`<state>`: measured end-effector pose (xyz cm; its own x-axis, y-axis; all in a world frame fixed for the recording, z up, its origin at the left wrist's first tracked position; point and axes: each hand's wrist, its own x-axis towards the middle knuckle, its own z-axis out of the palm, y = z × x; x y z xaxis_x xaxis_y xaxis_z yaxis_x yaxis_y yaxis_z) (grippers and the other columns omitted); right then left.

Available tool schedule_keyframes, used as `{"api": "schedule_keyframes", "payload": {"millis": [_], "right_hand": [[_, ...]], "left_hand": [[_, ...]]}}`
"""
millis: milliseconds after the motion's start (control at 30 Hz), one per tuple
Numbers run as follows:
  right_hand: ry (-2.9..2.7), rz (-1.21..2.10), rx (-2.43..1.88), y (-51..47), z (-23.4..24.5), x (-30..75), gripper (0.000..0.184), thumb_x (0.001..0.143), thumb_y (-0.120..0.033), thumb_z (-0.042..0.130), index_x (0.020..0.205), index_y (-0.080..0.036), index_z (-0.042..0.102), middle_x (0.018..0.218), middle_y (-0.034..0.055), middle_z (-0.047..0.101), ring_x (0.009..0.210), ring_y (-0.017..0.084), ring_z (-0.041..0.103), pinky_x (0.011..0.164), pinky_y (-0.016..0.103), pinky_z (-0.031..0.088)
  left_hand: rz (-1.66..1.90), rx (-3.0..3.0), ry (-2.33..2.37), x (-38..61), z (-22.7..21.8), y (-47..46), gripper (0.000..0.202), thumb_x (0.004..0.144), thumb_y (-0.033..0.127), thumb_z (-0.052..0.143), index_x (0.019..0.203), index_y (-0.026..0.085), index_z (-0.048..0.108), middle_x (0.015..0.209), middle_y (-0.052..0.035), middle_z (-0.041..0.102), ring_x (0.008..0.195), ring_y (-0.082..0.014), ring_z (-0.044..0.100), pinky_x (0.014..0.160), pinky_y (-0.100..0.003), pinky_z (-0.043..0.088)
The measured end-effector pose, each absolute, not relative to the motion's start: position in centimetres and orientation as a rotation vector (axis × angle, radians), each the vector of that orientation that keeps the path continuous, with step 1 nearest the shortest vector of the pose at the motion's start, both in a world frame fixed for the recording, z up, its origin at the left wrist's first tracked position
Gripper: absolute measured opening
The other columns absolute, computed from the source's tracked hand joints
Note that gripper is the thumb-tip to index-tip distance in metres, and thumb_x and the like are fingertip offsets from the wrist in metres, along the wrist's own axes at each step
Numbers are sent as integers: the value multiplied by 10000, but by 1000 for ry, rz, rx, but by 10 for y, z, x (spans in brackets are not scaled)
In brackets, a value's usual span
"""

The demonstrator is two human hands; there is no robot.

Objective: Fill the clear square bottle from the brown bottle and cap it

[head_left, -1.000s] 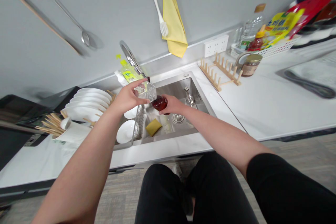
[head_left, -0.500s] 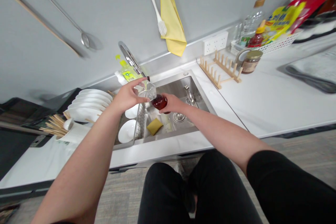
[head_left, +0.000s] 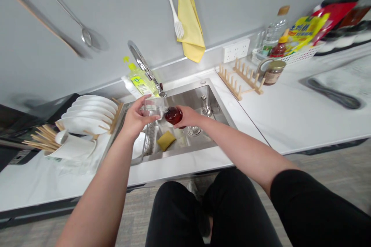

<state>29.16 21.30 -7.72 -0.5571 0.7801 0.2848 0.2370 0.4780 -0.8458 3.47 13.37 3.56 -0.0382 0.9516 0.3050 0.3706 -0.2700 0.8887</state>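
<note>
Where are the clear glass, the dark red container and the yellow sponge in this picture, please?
clear glass (head_left: 152, 107): head view, on its see-through side wall.
dark red container (head_left: 174, 115): head view, on its rounded side.
yellow sponge (head_left: 165, 140): head view, on the middle of its top face.

yellow cloth (head_left: 189, 19), dark red bottle (head_left: 174, 115), white plates (head_left: 89, 114)

We face a plain grey wall (head_left: 121, 11) on the far side, evenly lit, with soft shadows behind what hangs on it: a yellow cloth (head_left: 189, 19), a white brush (head_left: 174, 7) and a metal ladle (head_left: 69, 15). Below runs a white bench (head_left: 290, 123) from left to right, with 1 steel sink (head_left: 188, 98) sunk into it and a curved tap (head_left: 139, 60) at its far edge. A white socket strip (head_left: 236, 50) sits on the far right. Near us, the floor (head_left: 342, 162) looks grey-brown.
</note>
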Motion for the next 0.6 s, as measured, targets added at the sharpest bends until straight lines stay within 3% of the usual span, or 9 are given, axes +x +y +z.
{"api": "schedule_keyframes", "payload": {"millis": [100, 200, 300, 467, 600], "right_hand": [[-2112, 1053, -822, 210, -78, 289, 863, 634, -391, 1110, 1409, -250, 757, 1335, 90, 872, 1243, 401, 824, 1100, 535, 629], [-2167, 1095, -786, 204, -76, 287, 811, 651, -356, 1093, 1383, -242, 764, 1306, 79, 874, 1223, 393, 825, 1098, 535, 628], [-2146, 1221, -720, 199, -74, 286, 812, 643, -324, 1089, 1381, -242, 762, 1324, 66, 869, 1269, 384, 810, 1138, 537, 618], [-2020, 1411, -679, 194, -79, 283, 927, 619, -360, 1118, 1454, -250, 731, 1369, 76, 855, 1297, 384, 804, 1169, 542, 629], [-1979, 1463, -641, 191, -80, 285, 985, 596, -407, 1145, 1471, -261, 717, 1391, 90, 839, 1305, 386, 800, 1224, 578, 603]], "left_hand": [[1465, 1469, 1322, 31, 1, 116, 978, 528, 257, 1133, 1432, 286, 762, 1301, -62, 790, 694, -82, 610, 654, -245, 561], [1604, 1315, 1278, 31, -32, 100, 917, 570, 321, 1139, 1398, 281, 744, 1344, -85, 811, 956, -196, 776, 846, -320, 650], [1691, 1174, 1291, 30, -57, 82, 856, 602, 368, 1134, 1354, 281, 733, 1321, -88, 831, 1151, -272, 806, 980, -383, 655], [1833, 967, 1159, 25, -75, 39, 706, 656, 401, 1115, 1243, 272, 744, 1266, -68, 841, 1199, -268, 805, 1094, -412, 635], [1846, 876, 1165, 15, -85, 5, 910, 660, 383, 1115, 1457, 335, 679, 1278, -74, 841, 1169, -267, 818, 1017, -392, 656]]}}
